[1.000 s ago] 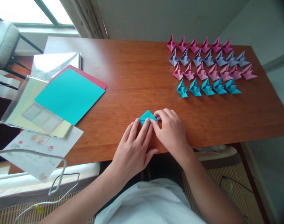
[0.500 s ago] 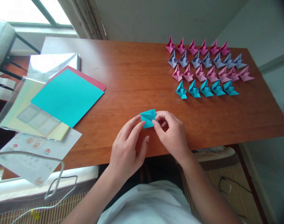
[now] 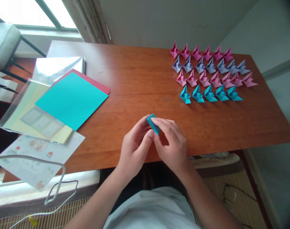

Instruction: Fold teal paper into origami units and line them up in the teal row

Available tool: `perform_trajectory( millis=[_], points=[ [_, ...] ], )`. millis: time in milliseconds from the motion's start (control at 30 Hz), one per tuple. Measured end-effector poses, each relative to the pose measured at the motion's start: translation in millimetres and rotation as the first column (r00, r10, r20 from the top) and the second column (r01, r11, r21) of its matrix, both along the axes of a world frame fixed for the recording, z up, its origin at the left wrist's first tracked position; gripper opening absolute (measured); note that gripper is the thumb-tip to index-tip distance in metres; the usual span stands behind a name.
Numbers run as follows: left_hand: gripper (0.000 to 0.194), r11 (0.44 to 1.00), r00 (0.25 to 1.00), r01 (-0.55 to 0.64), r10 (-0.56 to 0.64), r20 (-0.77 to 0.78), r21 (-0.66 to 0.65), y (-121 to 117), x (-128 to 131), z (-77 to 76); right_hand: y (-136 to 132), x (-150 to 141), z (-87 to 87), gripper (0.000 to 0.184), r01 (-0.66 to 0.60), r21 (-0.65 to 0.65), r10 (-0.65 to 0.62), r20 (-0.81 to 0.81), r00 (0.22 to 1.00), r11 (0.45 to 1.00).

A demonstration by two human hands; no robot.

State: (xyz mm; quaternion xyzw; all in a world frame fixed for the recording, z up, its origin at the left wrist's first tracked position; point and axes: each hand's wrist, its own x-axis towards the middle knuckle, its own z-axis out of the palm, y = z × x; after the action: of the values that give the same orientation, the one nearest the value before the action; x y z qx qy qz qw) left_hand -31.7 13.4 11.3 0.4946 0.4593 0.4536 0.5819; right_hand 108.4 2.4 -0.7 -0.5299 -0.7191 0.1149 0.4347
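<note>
A small folded piece of turquoise paper [image 3: 154, 124] is held between both hands above the front part of the wooden table [image 3: 126, 82]. Thumb and fingers of my left hand [image 3: 135, 144] close on its left side. From the right, my right hand [image 3: 172, 140] pinches it, fingertips lying over its upper face. The paper is tilted and partly hidden by the fingers. Beyond the hands, to the right, stand rows of folded paper figures: dark pink [image 3: 196, 53], lilac [image 3: 200, 65], light pink [image 3: 204, 79] and turquoise [image 3: 197, 94].
At left lie a turquoise sheet [image 3: 71, 100] over a red sheet [image 3: 97, 83], a plastic pack of yellow paper [image 3: 16, 117], and a printed white sheet [image 3: 64, 143]. A white cable [image 3: 40, 160] crosses the lower left. A chair [image 3: 6, 46] stands beyond the table's left end.
The folded turquoise paper has turned from lying face-up to a steep tilt showing its narrow side. My left hand has rolled and closed in, and my right fingers now reach over the paper.
</note>
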Motion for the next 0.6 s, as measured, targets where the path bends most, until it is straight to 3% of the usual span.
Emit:
perform_trajectory(
  millis=[233,467,600],
  points=[
    [0.035,0.993,0.995,-0.095,0.096,0.011,-0.071,10.2,-2.8,-0.8,-3.8,2.2,4.3,0.047,-0.151,-0.084,0.15,-0.028,0.988,0.985],
    [0.023,0.999,0.997,-0.036,0.037,-0.065,0.019,20.2,-12.7,-7.6,7.6,15.9,9.1,0.025,0.028,-0.116,-0.036,-0.067,0.997,0.993],
    [0.023,0.998,0.993,0.016,-0.009,-0.115,0.054,20.1,-13.6,-8.4,12.3,18.3,9.8,0.012,-0.023,-0.243,-0.015,-0.154,0.988,0.97]
  ],
)
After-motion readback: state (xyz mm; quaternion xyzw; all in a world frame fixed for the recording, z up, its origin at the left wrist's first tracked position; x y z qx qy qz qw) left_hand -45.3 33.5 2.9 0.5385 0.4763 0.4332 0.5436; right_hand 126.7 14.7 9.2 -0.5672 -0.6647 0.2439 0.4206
